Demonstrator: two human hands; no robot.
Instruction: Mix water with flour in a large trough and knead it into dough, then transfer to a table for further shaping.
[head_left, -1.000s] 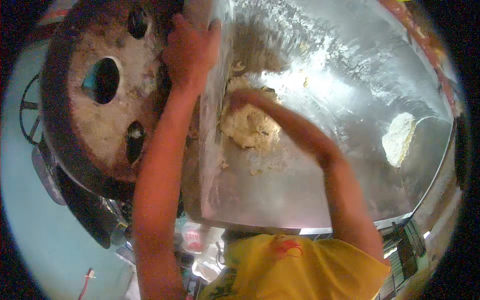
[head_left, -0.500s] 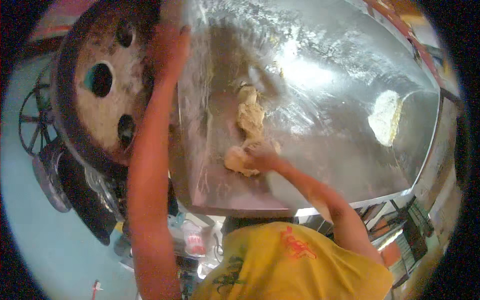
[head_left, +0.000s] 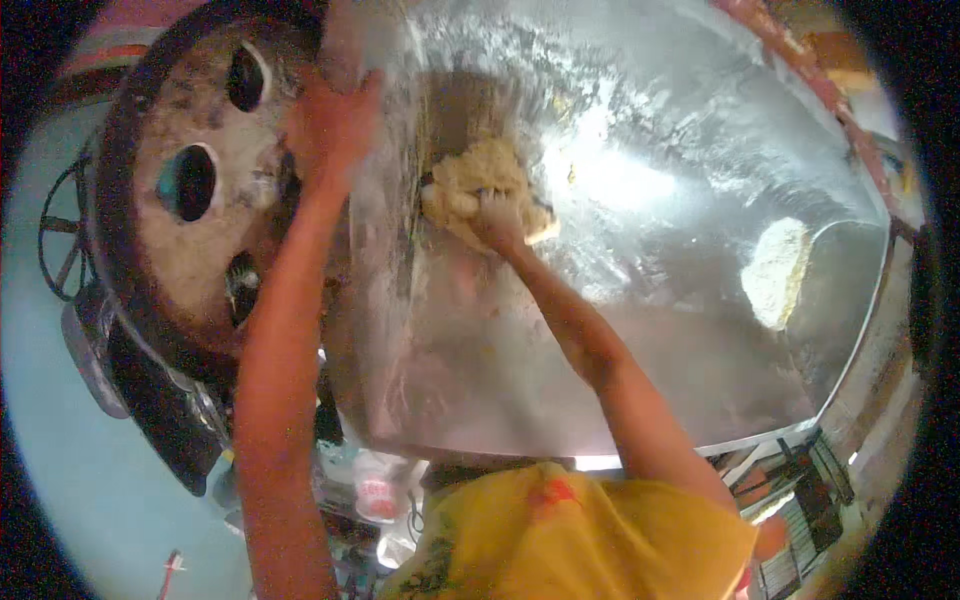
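Note:
A lump of pale dough lies on the floured metal worktop, left of its middle. My right hand presses into the dough's near side, its fingers curled into it. Out at the worktop's left edge, my left hand rests beside a large round brown drum-like thing. Blur hides most of the left fingers, and I see nothing held there.
The round brown thing has several dark holes in its top. A patch of white flour lies at the worktop's right. Below its front edge stands a white container with red marks. A spoked wheel shows at far left.
My right hand has moved away from me and slightly left. The dough, stretched in a long strip before, is now gathered farther up in a broader lump. My left hand stays at the edge.

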